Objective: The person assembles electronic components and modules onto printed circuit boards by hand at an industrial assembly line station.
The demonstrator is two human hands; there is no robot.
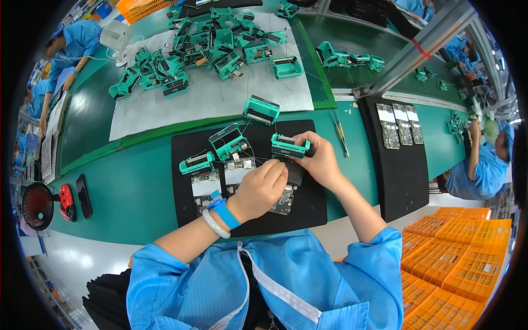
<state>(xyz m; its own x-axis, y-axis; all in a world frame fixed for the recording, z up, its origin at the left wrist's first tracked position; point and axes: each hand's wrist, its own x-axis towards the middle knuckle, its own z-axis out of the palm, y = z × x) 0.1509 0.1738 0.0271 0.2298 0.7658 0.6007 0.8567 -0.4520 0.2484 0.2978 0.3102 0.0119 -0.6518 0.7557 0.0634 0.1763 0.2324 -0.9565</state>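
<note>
My right hand (319, 160) grips a small green plastic frame with a black roller (289, 144) over the black mat (316, 201). Just left of it, my left hand (263, 187) has its fingers pinched together below the frame; whatever lies between them is too small to make out. Partly under my hands are circuit boards (206, 184), one mostly covered by the left hand. More green frames rest close by: one at the mat's left (197, 163), a tilted one (228, 141) with wires, and another (261, 110) at the mat's far edge.
A heap of green frames (220, 55) covers a white sheet beyond a green rail. Tweezers (340, 133) lie right of the mat. Another black mat (404, 181) holds several boards. A phone (84, 196) and small fan (38, 206) are at left; orange crates (451, 253) stand at lower right.
</note>
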